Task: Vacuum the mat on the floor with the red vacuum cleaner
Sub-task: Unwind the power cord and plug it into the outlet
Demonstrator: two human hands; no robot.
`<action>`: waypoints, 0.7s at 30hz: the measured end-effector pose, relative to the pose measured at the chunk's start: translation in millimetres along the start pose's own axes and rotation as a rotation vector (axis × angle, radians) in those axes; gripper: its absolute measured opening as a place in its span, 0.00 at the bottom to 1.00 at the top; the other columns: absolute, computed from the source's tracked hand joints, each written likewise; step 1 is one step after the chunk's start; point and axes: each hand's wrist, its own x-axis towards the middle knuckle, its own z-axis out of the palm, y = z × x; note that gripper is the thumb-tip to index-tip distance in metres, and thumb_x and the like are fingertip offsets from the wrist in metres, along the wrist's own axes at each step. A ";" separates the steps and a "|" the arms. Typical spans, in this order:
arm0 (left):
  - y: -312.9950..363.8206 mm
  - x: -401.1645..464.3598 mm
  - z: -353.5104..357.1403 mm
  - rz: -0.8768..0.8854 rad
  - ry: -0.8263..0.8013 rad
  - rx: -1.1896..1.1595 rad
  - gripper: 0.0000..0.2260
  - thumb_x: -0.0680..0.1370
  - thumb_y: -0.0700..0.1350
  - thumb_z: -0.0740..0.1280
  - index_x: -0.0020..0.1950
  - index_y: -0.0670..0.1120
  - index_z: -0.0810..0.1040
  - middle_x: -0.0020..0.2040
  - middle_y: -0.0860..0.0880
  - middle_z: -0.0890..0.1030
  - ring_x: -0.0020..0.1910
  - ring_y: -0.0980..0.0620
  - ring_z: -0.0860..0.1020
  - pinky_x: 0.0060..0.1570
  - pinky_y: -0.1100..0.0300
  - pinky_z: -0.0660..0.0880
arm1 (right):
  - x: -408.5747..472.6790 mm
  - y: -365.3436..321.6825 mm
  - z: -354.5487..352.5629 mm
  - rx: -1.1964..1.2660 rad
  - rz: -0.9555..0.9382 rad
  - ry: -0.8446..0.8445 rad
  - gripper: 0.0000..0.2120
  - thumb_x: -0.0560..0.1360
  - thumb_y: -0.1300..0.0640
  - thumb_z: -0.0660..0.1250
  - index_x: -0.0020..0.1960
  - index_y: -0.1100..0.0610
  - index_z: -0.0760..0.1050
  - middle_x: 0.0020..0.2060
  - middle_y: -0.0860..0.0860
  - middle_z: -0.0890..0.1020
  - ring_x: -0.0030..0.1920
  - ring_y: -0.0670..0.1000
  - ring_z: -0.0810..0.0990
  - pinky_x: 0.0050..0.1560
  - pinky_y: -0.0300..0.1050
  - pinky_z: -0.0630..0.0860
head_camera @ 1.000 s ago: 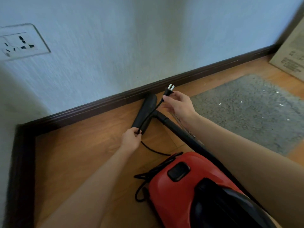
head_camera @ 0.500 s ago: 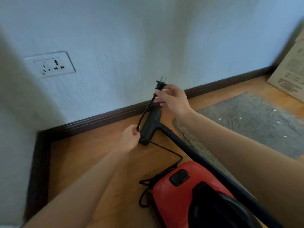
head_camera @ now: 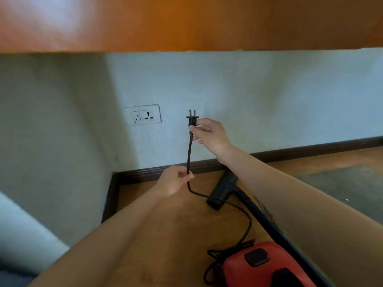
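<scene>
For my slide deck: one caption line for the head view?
Right hand holds the plug near the wall socket; left hand grips the cord.

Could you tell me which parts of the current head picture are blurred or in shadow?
Head view: the orange wooden surface across the top is smeared and out of focus; the side wall left of the socket lies in shadow; the plug is fairly sharp.

Right hand (head_camera: 209, 134) raised, fingers pinching; left hand (head_camera: 175, 180) lower, fingers curled.
</scene>
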 end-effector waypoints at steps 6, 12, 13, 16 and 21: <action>10.8 -5.5 -17.5 -0.053 0.089 -0.217 0.10 0.79 0.46 0.63 0.44 0.42 0.81 0.42 0.51 0.82 0.43 0.59 0.78 0.45 0.72 0.70 | 3.4 13.6 28.9 0.012 0.094 -0.093 0.04 0.78 0.58 0.65 0.52 0.57 0.74 0.36 0.49 0.77 0.35 0.48 0.79 0.43 0.42 0.75; 28.2 -11.4 -19.3 -0.120 0.176 -0.701 0.13 0.82 0.41 0.56 0.43 0.38 0.75 0.35 0.45 0.78 0.28 0.60 0.80 0.35 0.68 0.77 | 6.0 20.3 48.6 -0.054 0.114 -0.101 0.04 0.78 0.57 0.64 0.47 0.58 0.74 0.32 0.52 0.76 0.18 0.43 0.72 0.18 0.35 0.66; 28.9 -11.6 -21.4 -0.126 0.195 -0.709 0.14 0.83 0.42 0.55 0.43 0.38 0.74 0.34 0.45 0.78 0.27 0.60 0.80 0.33 0.69 0.77 | 8.1 19.4 52.5 -0.053 0.120 -0.101 0.04 0.78 0.57 0.64 0.47 0.58 0.74 0.33 0.52 0.76 0.15 0.42 0.69 0.15 0.33 0.63; 25.4 -9.6 -28.3 -0.116 0.252 -0.704 0.17 0.83 0.45 0.53 0.38 0.40 0.73 0.31 0.45 0.76 0.26 0.58 0.77 0.34 0.66 0.77 | 17.2 17.2 66.3 -0.094 0.134 -0.082 0.08 0.78 0.56 0.64 0.40 0.56 0.72 0.31 0.51 0.75 0.12 0.42 0.67 0.15 0.32 0.61; 12.9 9.3 -30.7 -0.131 0.324 -0.810 0.16 0.83 0.40 0.52 0.37 0.40 0.70 0.29 0.44 0.69 0.27 0.51 0.69 0.31 0.60 0.70 | 37.3 22.2 89.4 -0.168 0.051 -0.013 0.11 0.76 0.57 0.66 0.36 0.53 0.72 0.31 0.47 0.76 0.26 0.45 0.72 0.23 0.32 0.67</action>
